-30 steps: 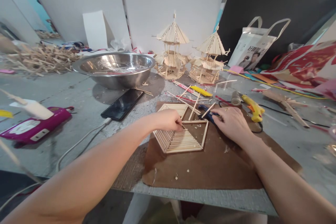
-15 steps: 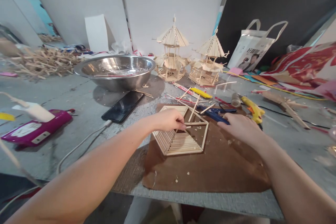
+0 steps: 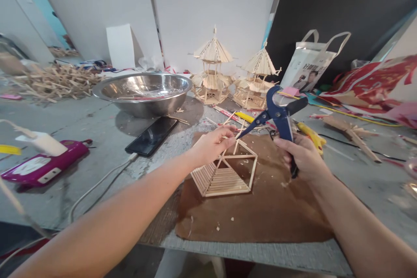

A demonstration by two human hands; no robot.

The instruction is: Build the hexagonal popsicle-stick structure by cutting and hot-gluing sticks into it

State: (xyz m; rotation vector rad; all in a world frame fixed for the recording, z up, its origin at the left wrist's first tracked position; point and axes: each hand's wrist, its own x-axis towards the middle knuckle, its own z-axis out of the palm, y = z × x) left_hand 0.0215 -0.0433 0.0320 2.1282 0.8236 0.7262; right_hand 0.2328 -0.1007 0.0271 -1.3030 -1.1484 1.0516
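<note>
A hexagonal frame of thin wooden sticks [image 3: 227, 182] lies on the brown board [image 3: 254, 221], its lower and left sections filled with parallel sticks. Over the frame's upper part, my left hand [image 3: 216, 141] pinches a thin stick between thumb and fingers. To the right, my right hand [image 3: 301, 154] grips a dark blue cutter [image 3: 282, 124] raised above the board. One of the cutter's pointed handles or arms reaches left, close to the fingertips of my left hand. Whether it touches the stick is hard to tell.
Two stick pagodas [image 3: 213, 74] stand behind the board. At the left are a steel bowl [image 3: 143, 104], a black phone [image 3: 151, 136] and a purple power strip [image 3: 48, 167]. A yellow glue gun [image 3: 311, 137] lies right, near a white bag [image 3: 306, 67].
My right hand has lifted the blue cutter off the board. My left hand has moved up and slightly right from the middle of the frame. The view has tilted slightly.
</note>
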